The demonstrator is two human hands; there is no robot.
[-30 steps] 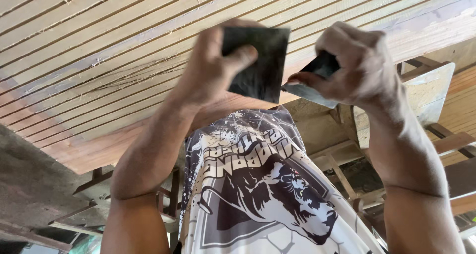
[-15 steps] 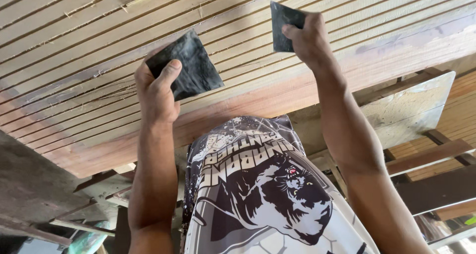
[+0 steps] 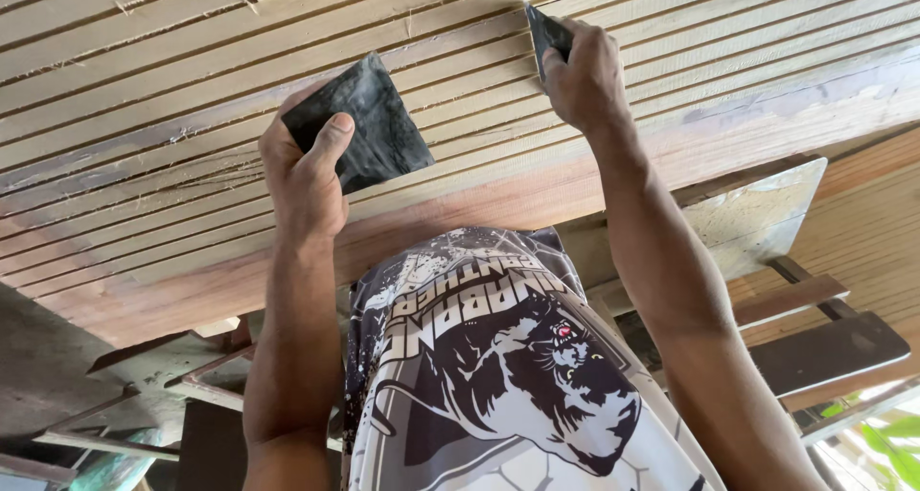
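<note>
1. Left hand (image 3: 305, 170): clamped on a dark flat scraper plate (image 3: 369, 124), thumb across its lower face, fingers behind it. The plate is roughly square, tilted, one corner pointing up toward the planks.
2. Right hand (image 3: 583, 74): fist closed around a second dark scraper (image 3: 546, 35). Only its upper-left corner shows past the knuckles; the rest is hidden in the grip.
3. The second scraper's edge sits at a seam between planks; it looks like it touches the wood, but contact can't be confirmed from this angle.
4. Planked wooden surface (image 3: 192, 89): long parallel pale strips running left to right with dark seams between them, fibrous strands hanging from several seams. A wider reddish board (image 3: 460, 208) runs along its near edge.
5. The two hands are well apart, left one lower and nearer, right one higher and further right.
6. Below: the person's printed grey-and-white shirt (image 3: 498, 376), between both forearms.
7. Right side: wooden frames and slats (image 3: 795, 295), with a pale panel (image 3: 757, 213) above them.
</note>
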